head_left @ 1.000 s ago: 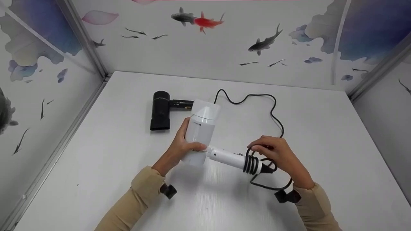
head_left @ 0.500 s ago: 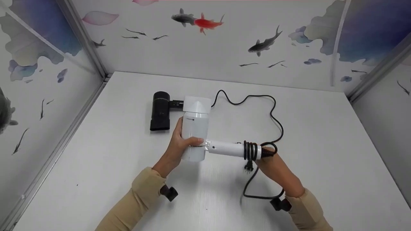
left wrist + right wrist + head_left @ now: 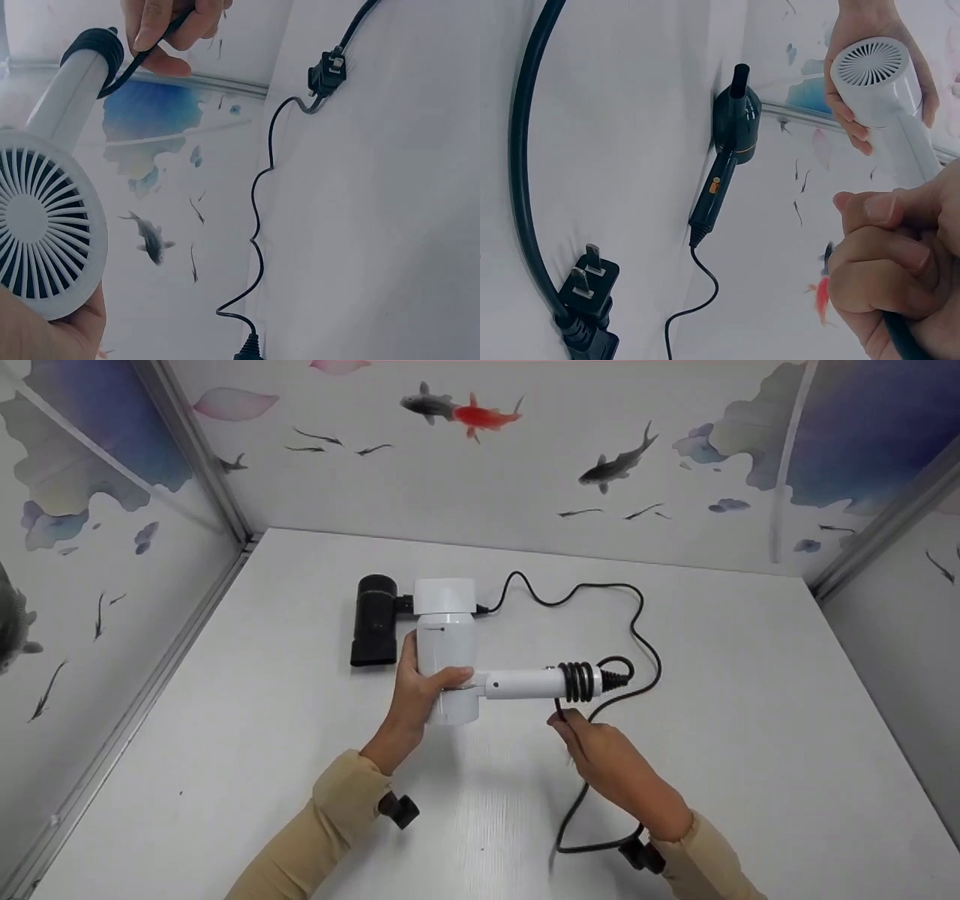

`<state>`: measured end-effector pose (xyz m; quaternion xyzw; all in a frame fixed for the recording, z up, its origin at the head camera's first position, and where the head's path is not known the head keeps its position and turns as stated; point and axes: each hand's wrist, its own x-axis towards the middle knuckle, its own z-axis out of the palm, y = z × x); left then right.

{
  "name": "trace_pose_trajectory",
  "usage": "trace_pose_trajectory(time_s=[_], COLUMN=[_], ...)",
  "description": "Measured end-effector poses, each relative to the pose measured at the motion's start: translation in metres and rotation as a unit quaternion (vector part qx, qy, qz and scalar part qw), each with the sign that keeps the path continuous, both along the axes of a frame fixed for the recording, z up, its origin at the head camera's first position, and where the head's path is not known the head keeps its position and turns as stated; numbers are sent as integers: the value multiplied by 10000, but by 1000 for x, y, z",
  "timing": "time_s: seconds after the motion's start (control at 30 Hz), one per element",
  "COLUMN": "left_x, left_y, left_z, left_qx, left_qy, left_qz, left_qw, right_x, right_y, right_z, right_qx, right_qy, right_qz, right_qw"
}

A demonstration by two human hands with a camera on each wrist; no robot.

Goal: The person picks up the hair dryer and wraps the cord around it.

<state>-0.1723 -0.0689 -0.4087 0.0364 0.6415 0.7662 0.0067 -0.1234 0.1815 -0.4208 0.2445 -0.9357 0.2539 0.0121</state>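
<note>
My left hand grips a white hair dryer by its barrel above the table, thumb across the front. The dryer's handle points right, with several turns of black cord wound round its end. Just below the handle, my right hand pinches the cord where it leaves the coil. In the right wrist view the fingers of my right hand are curled, the cord running out beneath them. The left wrist view shows the dryer's round rear grille and the cord stretched toward the right hand.
A black hair dryer lies at the back left of the white table, its handle partly hidden behind the white one. Its black cord snakes right across the table. A two-pronged black plug shows near my right wrist. Patterned walls enclose the table.
The white dryer has shifted left and toward the back, and its handle has swung from slanting down to level. My right hand has passed from above the handle, behind it, to below it with the cord.
</note>
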Motion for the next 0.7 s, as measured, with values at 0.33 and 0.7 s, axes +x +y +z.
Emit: trace_pose_trajectory(time_s=[0.33,0.7], left_x=[-8,-9], left_y=[-1,-2], left_z=[-8,-14], left_qx=[-451,-1161], left_qy=[349,423], left_qz=[420,355], left_qw=[9975,9917], right_x=[3,-3], right_y=[-1,10], right_z=[4,6], right_qx=[-57,64], right_qy=[558,2038], right_qz=[-119,46], right_qw=[9984,9790])
